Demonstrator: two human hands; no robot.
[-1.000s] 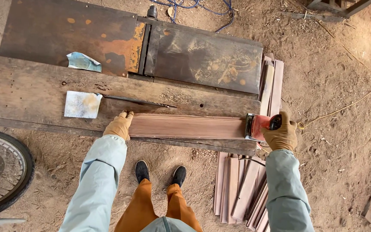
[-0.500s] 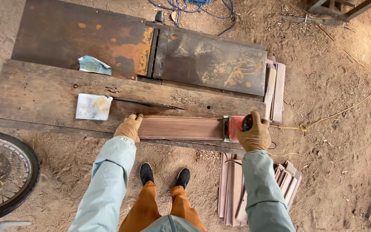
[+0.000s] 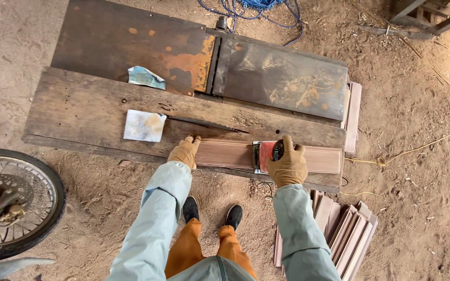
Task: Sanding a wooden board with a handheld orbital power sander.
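Two gloved hands worked one wood strip on the plank worktop: left hand pressed flat at its left end, right hand clamped on the red sander, now mid-strip, moved leftward from the right end.

Tan leather work gloves on left hand & right hand; pale grey-blue long sleeves, baggy; orange trousers; black shoes w/ dark socks.
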